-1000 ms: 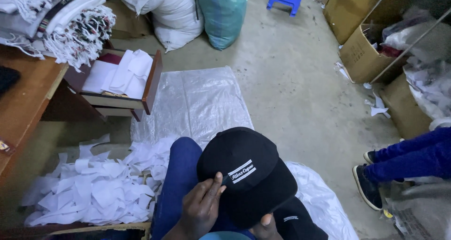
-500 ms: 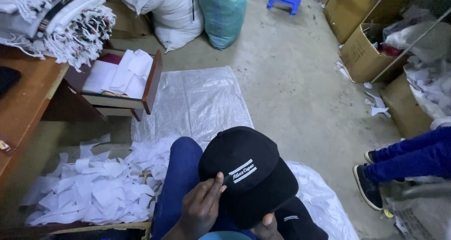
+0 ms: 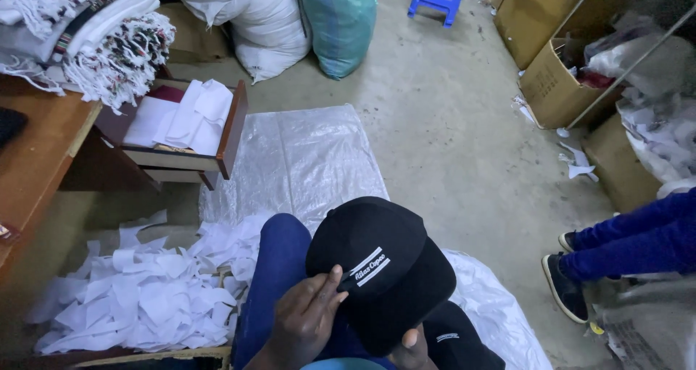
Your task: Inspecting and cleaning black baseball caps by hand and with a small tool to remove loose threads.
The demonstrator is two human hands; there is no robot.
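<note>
Black cap (image 3: 377,268) sat over the person's knee, front panel with its white patch facing up. Left hand (image 3: 308,323) lay flat along the crown edge, fingers closed against the fabric; right hand (image 3: 409,341) pinched the brim from beneath, mostly hidden. Step in hand looked like inspection; a second black cap (image 3: 453,337) lay just beneath.

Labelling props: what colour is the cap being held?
Black cap with a small white printed patch on the front; head view shows it.

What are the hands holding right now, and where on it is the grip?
A black cap. The left hand lies on the crown's side beside the white patch; the right hand holds the lower edge from beneath, mostly hidden.
</note>
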